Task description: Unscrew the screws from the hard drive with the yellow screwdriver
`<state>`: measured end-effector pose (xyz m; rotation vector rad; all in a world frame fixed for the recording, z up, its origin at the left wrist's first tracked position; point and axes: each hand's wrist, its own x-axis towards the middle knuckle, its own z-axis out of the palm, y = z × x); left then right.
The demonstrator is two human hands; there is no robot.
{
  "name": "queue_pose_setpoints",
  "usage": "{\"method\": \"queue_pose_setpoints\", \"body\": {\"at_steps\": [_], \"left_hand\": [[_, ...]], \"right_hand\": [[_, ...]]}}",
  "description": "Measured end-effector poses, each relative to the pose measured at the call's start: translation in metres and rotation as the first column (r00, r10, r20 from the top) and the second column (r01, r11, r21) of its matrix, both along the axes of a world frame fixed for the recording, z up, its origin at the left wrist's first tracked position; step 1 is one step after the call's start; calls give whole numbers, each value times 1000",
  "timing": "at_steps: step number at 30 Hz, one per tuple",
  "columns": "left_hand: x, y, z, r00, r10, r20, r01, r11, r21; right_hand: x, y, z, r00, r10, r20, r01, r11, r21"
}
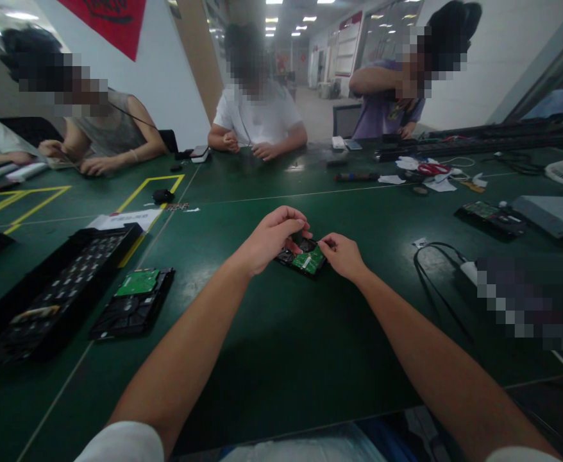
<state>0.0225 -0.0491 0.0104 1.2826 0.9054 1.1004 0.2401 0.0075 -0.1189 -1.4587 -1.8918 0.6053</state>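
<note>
A hard disk drive lies on the green table in front of me, its green circuit board facing up. My left hand is curled over the far left side of the drive, thumb and forefinger drawn close together. Whatever may be between those fingertips is too small to make out. At the drive's right edge, my right hand has thumb and forefinger pinched on its corner. A second hard disk drive, also board side up, lies to the left of my forearm.
A long black tray with rows of small parts stands at the left. To the right are another drive, a grey metal box and a black cable. Several people sit across the table.
</note>
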Motion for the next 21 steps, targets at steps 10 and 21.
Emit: {"method": "queue_pose_setpoints", "body": {"at_steps": [10, 21], "left_hand": [[-8, 7, -2, 973, 133, -187, -103, 982, 159], [-6, 2, -1, 994, -97, 40, 95, 994, 45]], "right_hand": [[0, -1, 3, 1000, 2, 10, -2, 1000, -16], [-1, -2, 3, 1000, -7, 25, 7, 1000, 20]]}}
